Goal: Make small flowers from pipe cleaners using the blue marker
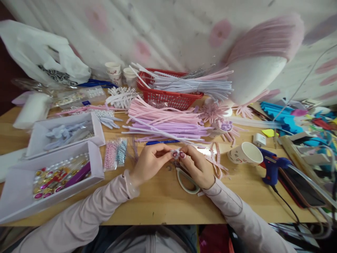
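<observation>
L hand (150,161) + R hand (198,164) pinching sm. whitish piece (176,153); fuzzy pink stems (163,116) behind, oval-loop scissors (181,182) nr.

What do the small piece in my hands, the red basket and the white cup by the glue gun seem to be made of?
Small piece: perhaps soft fibre, judging by its whitish, soft-edged look, though it's mostly hidden. Red basket: probably smooth moulded plastic, going by its uniform color and lattice wall. White cup: likely matte paper, given its thin wall and printed markings.
</observation>
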The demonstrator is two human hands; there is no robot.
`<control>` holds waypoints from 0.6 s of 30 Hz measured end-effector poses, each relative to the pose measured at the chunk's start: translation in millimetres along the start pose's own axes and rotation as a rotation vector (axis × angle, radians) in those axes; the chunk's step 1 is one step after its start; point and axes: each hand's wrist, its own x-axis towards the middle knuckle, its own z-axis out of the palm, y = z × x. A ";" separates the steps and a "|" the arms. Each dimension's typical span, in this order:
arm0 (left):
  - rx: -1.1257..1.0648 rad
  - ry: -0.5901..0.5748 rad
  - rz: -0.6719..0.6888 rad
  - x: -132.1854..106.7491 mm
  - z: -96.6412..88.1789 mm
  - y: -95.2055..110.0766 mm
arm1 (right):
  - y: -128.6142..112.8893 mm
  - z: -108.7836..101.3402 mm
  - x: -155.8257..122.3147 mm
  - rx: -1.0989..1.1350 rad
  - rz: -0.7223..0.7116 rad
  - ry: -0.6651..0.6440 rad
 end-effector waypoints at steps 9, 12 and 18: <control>-0.263 -0.006 -0.252 -0.1 3.1 -4.9 | 12.2 4.6 -3.0 -0.250 -0.300 0.051; -0.358 -0.021 -0.316 -0.3 4.3 -4.2 | 12.0 5.3 -3.3 -0.241 -0.328 0.082; -0.399 -0.021 -0.341 0.7 2.7 -5.4 | 12.4 5.6 -4.2 0.011 -0.001 0.093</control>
